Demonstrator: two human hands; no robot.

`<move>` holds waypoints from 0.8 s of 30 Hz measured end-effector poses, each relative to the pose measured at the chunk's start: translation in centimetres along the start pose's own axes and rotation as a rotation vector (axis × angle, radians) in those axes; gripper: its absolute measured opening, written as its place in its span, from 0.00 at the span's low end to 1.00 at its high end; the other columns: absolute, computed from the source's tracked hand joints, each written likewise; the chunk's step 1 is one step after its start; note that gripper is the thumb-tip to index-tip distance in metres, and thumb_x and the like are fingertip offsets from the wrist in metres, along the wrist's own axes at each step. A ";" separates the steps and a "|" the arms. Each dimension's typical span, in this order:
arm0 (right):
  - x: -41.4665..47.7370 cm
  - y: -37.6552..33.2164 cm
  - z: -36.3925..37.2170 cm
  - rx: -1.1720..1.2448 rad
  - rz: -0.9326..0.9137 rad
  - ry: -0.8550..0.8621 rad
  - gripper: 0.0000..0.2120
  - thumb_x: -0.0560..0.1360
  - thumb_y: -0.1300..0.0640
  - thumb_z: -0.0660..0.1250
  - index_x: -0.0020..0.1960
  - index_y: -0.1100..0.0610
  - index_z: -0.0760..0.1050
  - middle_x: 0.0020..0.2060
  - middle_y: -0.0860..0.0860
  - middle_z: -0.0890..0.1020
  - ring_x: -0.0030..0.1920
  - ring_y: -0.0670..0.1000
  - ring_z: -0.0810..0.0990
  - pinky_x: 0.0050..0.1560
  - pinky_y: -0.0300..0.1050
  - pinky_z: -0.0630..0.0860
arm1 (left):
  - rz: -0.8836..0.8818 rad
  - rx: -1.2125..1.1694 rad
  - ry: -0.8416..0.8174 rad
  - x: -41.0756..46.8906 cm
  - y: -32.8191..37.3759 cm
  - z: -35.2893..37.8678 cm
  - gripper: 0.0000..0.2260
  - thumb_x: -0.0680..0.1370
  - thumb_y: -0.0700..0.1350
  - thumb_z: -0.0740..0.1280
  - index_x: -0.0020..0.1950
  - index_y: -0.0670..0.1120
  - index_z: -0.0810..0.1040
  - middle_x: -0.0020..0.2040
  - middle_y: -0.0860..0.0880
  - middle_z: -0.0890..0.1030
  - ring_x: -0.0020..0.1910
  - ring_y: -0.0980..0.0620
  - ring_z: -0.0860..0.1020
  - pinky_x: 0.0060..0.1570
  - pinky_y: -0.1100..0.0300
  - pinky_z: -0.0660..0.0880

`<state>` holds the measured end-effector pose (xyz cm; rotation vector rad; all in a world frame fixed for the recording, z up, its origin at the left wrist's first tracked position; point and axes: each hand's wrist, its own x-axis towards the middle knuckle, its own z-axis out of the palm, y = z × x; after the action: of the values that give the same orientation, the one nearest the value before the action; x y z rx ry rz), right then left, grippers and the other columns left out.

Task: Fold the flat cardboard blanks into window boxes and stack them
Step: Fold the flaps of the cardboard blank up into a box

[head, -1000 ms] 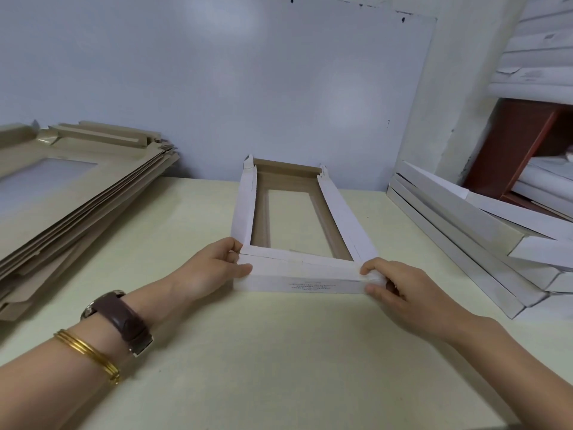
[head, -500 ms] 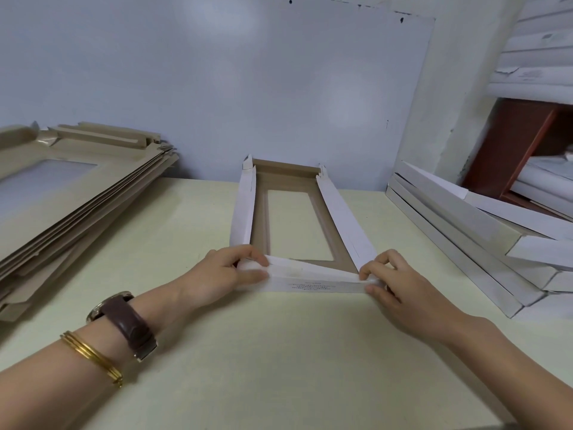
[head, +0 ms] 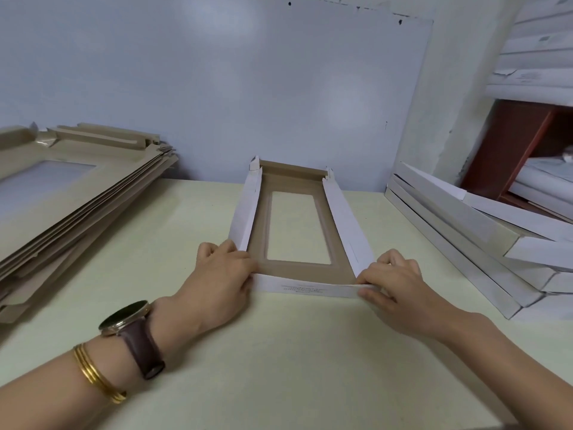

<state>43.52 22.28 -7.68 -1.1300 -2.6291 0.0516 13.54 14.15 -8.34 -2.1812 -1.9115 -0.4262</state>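
Note:
A half-folded window box (head: 338, 215) lies lengthwise on the pale table (head: 279, 361), brown inside, white outside, with a rectangular cut-out in its floor. Both long side walls stand up. Its near end flap (head: 305, 288), white with small print, is tipped outward and low. My left hand (head: 221, 279) grips the near left corner, fingers curled over the flap's end. My right hand (head: 392, 280) pinches the near right corner, thumb under the flap's edge.
A pile of flat brown blanks (head: 71, 193) with windows lies at the left. Folded white boxes (head: 483, 246) lean in a stack at the right, before a red-brown shelf (head: 508, 144) holding more. A pale wall closes the back.
The near end flap, standing upright a second ago, has been pulled outward and down toward me. Both hands shifted with it at the corners, and the brown floor's near edge now shows.

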 end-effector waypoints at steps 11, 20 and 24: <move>0.5 -1.5 -0.1 -0.078 -0.076 -0.100 0.12 0.82 0.55 0.57 0.44 0.59 0.72 0.37 0.48 0.72 0.42 0.49 0.68 0.44 0.42 0.58 | 0.107 -0.054 -0.022 0.5 2.7 2.0 0.11 0.83 0.54 0.51 0.48 0.51 0.68 0.45 0.54 0.68 0.48 0.51 0.69 0.48 0.57 0.63; 2.3 -2.3 -2.3 0.064 0.010 -0.249 0.19 0.73 0.53 0.48 0.45 0.61 0.75 0.42 0.55 0.78 0.48 0.53 0.71 0.52 0.46 0.69 | 0.095 -0.148 0.016 0.5 2.5 2.2 0.09 0.82 0.53 0.55 0.43 0.53 0.63 0.40 0.56 0.64 0.43 0.53 0.67 0.46 0.57 0.61; 3.6 -1.7 -2.0 0.098 0.142 -0.258 0.11 0.73 0.66 0.56 0.45 0.61 0.77 0.41 0.53 0.81 0.45 0.54 0.77 0.45 0.45 0.73 | 0.083 -0.159 0.015 0.5 2.7 1.8 0.10 0.81 0.52 0.57 0.41 0.52 0.65 0.40 0.55 0.66 0.43 0.52 0.69 0.44 0.57 0.62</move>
<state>40.51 23.54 -4.68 -1.3542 -2.7231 0.3744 16.40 14.92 -9.79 -2.3392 -1.8283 -0.5969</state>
